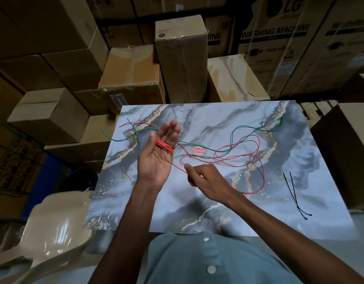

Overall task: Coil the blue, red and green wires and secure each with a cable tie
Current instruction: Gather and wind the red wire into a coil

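The red wire (228, 158) is partly wound in several turns across the palm of the left hand (158, 152), whose fingers (172, 130) stand straight and relaxed, pointing toward the top of the frame, so the turns lie over the palm rather than being clenched. Just below and to the right, the right hand (205, 179) pinches the running strand between curled fingertips, feeding it toward the palm. From there the rest of the red wire loops loosely over the centre and right of the marbled table (197, 212), tangled with the green wire (257, 130), which stretches from the upper left to the upper right. To coil well, I judge each turn should land beside the last with even tension, drawing slack gently so the green wire is not dragged along. Black cable ties (295, 193) wait at the right edge; no blue wire shows.
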Tool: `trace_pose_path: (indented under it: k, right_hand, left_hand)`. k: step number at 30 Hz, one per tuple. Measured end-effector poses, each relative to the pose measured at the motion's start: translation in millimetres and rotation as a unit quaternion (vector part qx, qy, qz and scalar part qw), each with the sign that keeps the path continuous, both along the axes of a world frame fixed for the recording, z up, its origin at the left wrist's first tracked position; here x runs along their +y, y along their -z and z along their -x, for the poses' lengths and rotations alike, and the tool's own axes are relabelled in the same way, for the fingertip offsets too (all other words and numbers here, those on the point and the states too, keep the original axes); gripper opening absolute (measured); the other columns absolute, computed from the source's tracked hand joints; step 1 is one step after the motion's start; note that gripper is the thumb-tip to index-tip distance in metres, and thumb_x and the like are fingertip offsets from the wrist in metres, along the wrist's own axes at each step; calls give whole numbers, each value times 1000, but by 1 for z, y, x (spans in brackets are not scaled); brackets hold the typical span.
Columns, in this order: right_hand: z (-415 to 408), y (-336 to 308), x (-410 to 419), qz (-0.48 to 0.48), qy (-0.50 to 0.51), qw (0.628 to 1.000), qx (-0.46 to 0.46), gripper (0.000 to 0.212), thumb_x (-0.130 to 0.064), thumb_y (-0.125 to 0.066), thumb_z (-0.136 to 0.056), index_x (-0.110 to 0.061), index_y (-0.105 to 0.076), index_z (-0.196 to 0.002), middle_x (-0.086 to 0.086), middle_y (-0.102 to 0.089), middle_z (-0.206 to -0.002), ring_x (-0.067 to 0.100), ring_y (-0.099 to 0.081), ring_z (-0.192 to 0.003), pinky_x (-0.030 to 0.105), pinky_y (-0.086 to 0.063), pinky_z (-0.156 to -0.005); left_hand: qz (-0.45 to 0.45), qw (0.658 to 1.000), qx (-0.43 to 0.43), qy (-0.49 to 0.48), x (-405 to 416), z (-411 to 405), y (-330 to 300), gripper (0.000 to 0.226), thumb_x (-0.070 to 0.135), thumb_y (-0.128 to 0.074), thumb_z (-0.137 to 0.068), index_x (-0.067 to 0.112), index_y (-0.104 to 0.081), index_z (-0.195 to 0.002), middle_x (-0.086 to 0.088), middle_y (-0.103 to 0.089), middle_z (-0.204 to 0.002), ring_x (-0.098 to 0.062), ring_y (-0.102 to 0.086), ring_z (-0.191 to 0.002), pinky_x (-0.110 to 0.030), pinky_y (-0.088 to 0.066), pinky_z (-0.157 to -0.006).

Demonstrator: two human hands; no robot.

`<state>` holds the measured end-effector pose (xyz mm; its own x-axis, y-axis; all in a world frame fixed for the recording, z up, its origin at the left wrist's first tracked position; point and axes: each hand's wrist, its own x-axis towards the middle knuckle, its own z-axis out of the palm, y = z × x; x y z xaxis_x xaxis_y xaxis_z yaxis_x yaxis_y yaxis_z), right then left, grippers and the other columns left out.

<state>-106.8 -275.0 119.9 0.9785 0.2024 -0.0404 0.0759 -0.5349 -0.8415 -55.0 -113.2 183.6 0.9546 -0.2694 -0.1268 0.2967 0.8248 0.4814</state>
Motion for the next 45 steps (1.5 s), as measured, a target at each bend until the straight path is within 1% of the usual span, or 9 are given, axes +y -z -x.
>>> trace_pose_path:
  k: [4, 11, 17, 21, 29, 33, 37, 41, 45]
  right_hand:
    - [5, -13, -11, -121, 50, 991, -8, 54, -38, -53, -107, -9, -41, -63, 1, -30, -57, 10, -31, -54, 32, -28, -54]
    - [-3, -41, -27, -126, 31, 991, -7, 30, -26, -69, -99, -17, -72, -71, -4, -29, -55, 4, -30, -50, 17, -26, -52]
    - [-7, -62, -38, -149, -56, 987, 1, 18, -11, -71, -96, -9, -76, -78, -9, -54, -55, 4, -48, -54, 17, -39, -59]
    - [-25, -59, -51, -141, -48, 989, -9, 14, -22, -74, -94, -14, -79, -83, 5, -62, -62, 12, -49, -64, 31, -41, -65]
    - [-38, -34, -53, -233, 23, 972, 26, 14, -5, -72, -94, 9, -75, -93, -11, -68, -66, -4, -57, -62, 9, -43, -65]
    - [-31, -16, -41, -214, 0, 972, 95, 16, -17, -67, -94, -17, -80, -85, 14, -65, -66, 13, -49, -63, 22, -37, -56]
    - [-14, -4, -38, -215, 0, 966, 142, 26, -22, -67, -100, -11, -78, -80, -4, -45, -56, 9, -33, -55, 22, -25, -51]
    - [1, -13, -40, -178, -46, 972, 148, 22, -29, -68, -100, -14, -83, -97, -5, -44, -59, 13, -36, -60, 21, -28, -54]
    - [2, -24, -45, -132, -83, 980, 124, 20, -24, -66, -101, -13, -82, -95, -17, -51, -52, 0, -37, -54, 17, -31, -57]
  left_hand:
    - [-67, 996, -32, -41, 13, -12, 20, 41, 24, -34, -105, -3, -62, -118, -19, -66, -126, -30, -63, -119, -31, -52, -101]
    - [-258, 961, -88, -30, -1, -3, 51, 46, 29, -35, -105, -9, -61, -113, -23, -70, -114, -32, -67, -109, -34, -53, -97]
    - [-460, 869, -133, 124, -19, 24, 56, 45, 19, -26, -109, -2, -65, -98, 0, -72, -68, -9, -67, -63, -15, -48, -62]
    - [-400, 881, -127, 218, -25, 38, 63, 71, 44, -19, -102, -7, -65, -84, -18, -66, -73, -22, -58, -57, -26, -45, -52]
    - [-197, 937, -85, 274, -32, 41, 34, 67, 52, -21, -97, 5, -63, -74, -11, -55, -68, -21, -47, -55, -25, -37, -47]
    - [-40, 969, -49, 237, -29, 39, 28, 89, 65, -18, -96, -7, -71, -104, -23, -72, -99, -31, -70, -89, -30, -57, -77]
    - [90, 980, -62, 169, -21, 29, 16, 93, 65, -31, -98, -16, -35, -143, -35, -36, -151, -43, -37, -142, -42, -30, -120]
    - [75, 994, -42, 75, -10, 22, 24, 97, 67, -33, -98, -13, -19, -151, -31, -25, -158, -43, -24, -148, -42, -10, -126]
    - [0, 999, -14, 34, -6, 18, 38, 95, 68, -32, -96, -12, -28, -148, -30, -36, -153, -41, -34, -144, -42, -21, -122]
